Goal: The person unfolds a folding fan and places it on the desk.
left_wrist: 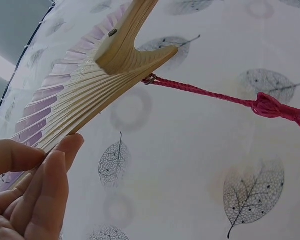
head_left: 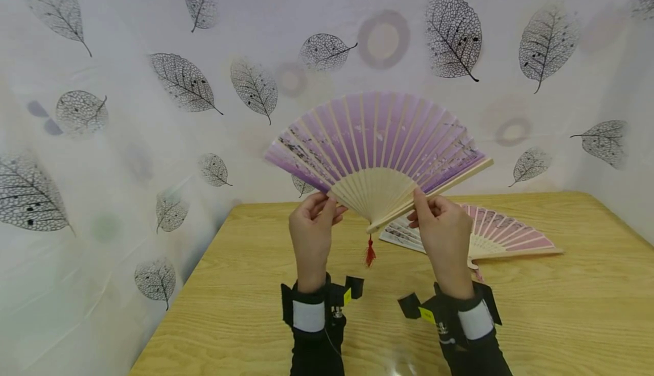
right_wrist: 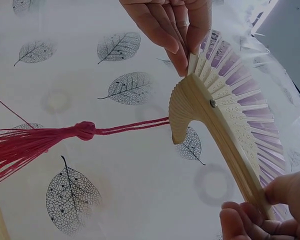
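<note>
A purple folding fan [head_left: 385, 132] with pale wooden ribs is spread wide, held up above the table. My left hand [head_left: 313, 228] pinches its left edge between thumb and fingers, as the left wrist view also shows around the ribs [left_wrist: 85, 107]. On the other side my right hand [head_left: 443, 234] pinches the thick right guard stick [right_wrist: 235, 155]. From the fan's pivot end hangs a red tassel [head_left: 370, 253], seen close up with its knot [right_wrist: 85, 130] in the right wrist view.
Behind my right hand a pink folding fan [head_left: 511, 229] lies spread on the wooden table [head_left: 230, 308], partly hidden by that hand. A pale curtain with leaf prints [head_left: 128, 166] stands behind the table and along its left side.
</note>
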Motion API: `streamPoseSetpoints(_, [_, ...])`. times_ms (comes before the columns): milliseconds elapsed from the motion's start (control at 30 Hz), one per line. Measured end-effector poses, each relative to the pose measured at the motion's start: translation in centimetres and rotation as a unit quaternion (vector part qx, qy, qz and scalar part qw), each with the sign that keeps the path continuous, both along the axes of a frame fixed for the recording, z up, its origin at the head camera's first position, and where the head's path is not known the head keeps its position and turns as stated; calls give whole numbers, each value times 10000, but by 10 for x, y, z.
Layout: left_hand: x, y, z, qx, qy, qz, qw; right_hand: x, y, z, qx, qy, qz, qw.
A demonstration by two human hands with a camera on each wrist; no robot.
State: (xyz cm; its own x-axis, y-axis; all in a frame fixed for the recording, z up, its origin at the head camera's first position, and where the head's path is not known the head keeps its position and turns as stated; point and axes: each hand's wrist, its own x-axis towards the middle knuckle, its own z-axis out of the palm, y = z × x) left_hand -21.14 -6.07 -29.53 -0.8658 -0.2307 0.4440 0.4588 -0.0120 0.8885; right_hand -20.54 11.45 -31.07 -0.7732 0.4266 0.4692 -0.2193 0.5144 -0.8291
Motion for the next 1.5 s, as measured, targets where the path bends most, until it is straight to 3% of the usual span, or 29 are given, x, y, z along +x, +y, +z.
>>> streamPoseSetpoints(300, [-1, 0, 0, 148, 129, 75, 9998, -2, 0, -1, -65, 65, -27, 10000])
streamPoseSetpoints(700, [-1, -1, 0, 229, 98, 199, 9995, -2, 1, -2, -256, 5, 246, 9994])
streamPoseSetpoints(1500, [0, -2, 0, 406, 228, 179, 9988, -3, -1, -3, -434, 217, 144, 9987])
